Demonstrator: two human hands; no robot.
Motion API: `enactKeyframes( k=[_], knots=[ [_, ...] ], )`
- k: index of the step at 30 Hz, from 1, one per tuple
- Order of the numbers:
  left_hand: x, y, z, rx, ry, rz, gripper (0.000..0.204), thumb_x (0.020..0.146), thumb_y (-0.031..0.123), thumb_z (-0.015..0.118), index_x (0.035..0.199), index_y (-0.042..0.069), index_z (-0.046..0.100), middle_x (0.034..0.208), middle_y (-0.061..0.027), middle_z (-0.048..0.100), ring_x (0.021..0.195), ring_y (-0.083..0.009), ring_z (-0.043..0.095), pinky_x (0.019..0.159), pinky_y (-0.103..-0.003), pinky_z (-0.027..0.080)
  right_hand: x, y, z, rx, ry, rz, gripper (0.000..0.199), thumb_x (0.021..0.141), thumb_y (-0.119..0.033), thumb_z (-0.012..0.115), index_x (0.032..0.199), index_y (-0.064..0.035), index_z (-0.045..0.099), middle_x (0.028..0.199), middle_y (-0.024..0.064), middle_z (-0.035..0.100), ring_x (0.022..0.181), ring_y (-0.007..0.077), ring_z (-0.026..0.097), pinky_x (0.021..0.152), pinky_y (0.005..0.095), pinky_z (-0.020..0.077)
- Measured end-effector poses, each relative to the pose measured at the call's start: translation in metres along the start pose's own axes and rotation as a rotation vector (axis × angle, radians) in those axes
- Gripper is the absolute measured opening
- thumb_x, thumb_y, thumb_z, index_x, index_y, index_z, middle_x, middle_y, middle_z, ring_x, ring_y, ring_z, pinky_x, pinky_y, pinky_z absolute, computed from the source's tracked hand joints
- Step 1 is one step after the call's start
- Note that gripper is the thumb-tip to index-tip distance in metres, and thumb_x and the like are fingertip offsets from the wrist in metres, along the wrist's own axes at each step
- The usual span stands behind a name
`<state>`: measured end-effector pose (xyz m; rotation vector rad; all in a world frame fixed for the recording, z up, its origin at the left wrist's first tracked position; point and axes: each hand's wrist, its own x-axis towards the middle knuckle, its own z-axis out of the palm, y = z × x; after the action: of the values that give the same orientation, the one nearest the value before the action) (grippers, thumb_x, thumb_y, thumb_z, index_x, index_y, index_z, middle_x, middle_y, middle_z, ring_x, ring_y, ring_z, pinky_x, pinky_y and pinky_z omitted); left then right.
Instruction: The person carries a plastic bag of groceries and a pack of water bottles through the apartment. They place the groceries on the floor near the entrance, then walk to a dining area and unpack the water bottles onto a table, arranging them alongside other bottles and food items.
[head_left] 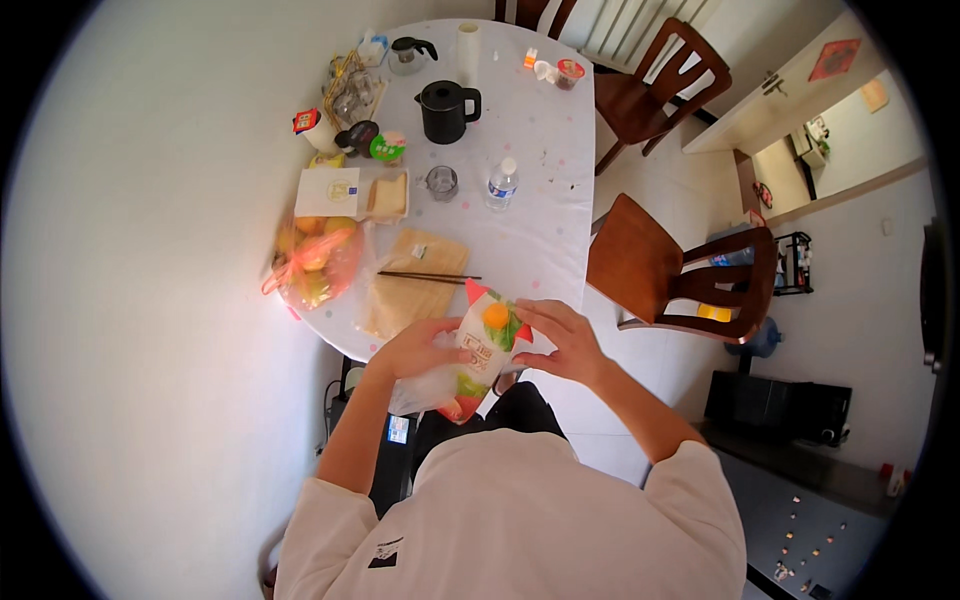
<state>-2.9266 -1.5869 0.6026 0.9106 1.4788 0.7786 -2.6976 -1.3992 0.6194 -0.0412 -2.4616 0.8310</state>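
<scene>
Close in front of my body I hold a printed food pouch (484, 345), white with red corners and a picture of an egg yolk and green leaves. My left hand (418, 350) grips its left side, with a thin clear plastic bag (425, 388) bunched beneath. The fingers of my right hand (560, 338) are on the pouch's upper right edge, thumb below. Just beyond lies a flat beige bag or wrapper (418, 275) on the table, with a pair of dark chopsticks (430, 276) across it.
On the round table (535, 235) stand a water bottle (503, 185), a glass (441, 183), a black kettle (446, 112) and a glass jug (408, 57). Fruit in a plastic bag (318, 262) and bread slices (387, 195) lie left. A wooden chair (640, 260) is at the right.
</scene>
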Motion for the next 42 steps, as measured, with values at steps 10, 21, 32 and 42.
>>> enactKeyframes(
  k=[10, 21, 32, 42],
  knots=[
    [0.015, 0.001, -0.001, -0.188, -0.146, 0.139, 0.065, 0.085, 0.025, 0.083, 0.142, 0.004, 0.060, 0.129, -0.0117, 0.070, 0.121, -0.0233, 0.063, 0.108, -0.039, 0.046, -0.003, 0.001, -0.012, 0.027, 0.165, -0.032, 0.041, 0.078, -0.003, 0.073, 0.119, -0.0040, 0.071, 0.121, 0.0132, 0.071, 0.094, 0.0329, 0.071, 0.078, 0.0402, 0.0590],
    [0.025, 0.025, 0.001, 0.244, -0.091, 0.074, 0.070, 0.082, 0.042, 0.082, 0.142, 0.013, 0.062, 0.121, -0.0146, 0.073, 0.111, -0.0306, 0.069, 0.099, -0.038, 0.051, -0.033, 0.035, -0.022, 0.637, -0.064, 0.456, 0.030, 0.087, 0.005, 0.072, 0.115, -0.0061, 0.077, 0.107, 0.0097, 0.072, 0.096, 0.0207, 0.067, 0.085, 0.0321, 0.0544],
    [0.025, 0.045, 0.024, 0.670, 0.271, -0.135, 0.072, 0.076, 0.062, 0.079, 0.137, 0.026, 0.065, 0.102, -0.0095, 0.077, 0.097, -0.0335, 0.072, 0.087, -0.044, 0.055, -0.013, 0.017, -0.013, 0.046, -0.103, 0.588, 0.023, 0.088, -0.013, 0.080, 0.108, -0.0065, 0.073, 0.097, 0.0065, 0.066, 0.086, 0.0197, 0.061, 0.077, 0.0312, 0.0504],
    [0.025, 0.034, 0.027, 0.728, 0.241, -0.211, 0.074, 0.076, 0.068, 0.076, 0.137, 0.028, 0.065, 0.102, -0.0087, 0.077, 0.098, -0.0321, 0.073, 0.086, -0.043, 0.056, -0.018, 0.024, 0.008, 0.312, -0.134, 0.509, 0.027, 0.092, -0.001, 0.071, 0.117, -0.0088, 0.069, 0.110, 0.0076, 0.062, 0.093, 0.0221, 0.065, 0.080, 0.0307, 0.0536]
  ],
)
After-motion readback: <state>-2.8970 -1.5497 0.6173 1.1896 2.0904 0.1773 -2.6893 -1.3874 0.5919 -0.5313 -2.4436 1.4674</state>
